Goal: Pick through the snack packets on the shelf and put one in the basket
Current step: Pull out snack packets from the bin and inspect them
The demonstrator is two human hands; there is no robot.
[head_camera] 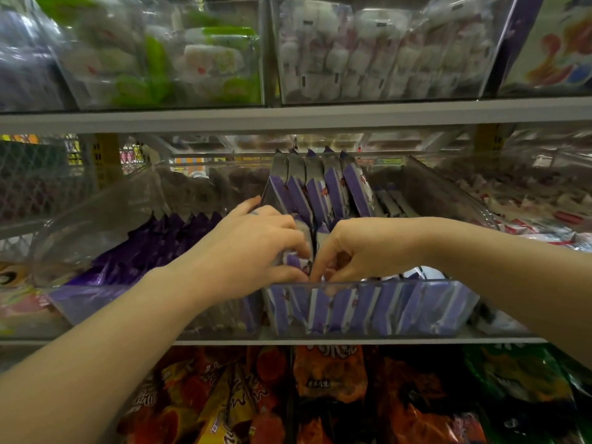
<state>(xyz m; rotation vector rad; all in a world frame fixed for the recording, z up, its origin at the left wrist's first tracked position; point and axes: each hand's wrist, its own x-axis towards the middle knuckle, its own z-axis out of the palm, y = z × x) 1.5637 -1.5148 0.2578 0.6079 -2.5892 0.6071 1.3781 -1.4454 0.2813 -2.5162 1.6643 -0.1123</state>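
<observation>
Packet (295, 261) mostly hidden, left hand (253, 251), right hand (362, 248)

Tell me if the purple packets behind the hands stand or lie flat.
Standing: the purple packets rise on edge in a row, sealed tops up.

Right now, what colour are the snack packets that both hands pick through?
Purple and white: snack packets, head view.

I see a clear, smooth plastic bin (400, 282) with a glossy front wall, holding purple-and-white foil packets (333, 193) with a soft sheen. The grey shelf rail (288, 118) above looks like matt metal. The near orange snack bags (330, 373) are shiny, crinkled film.
</observation>
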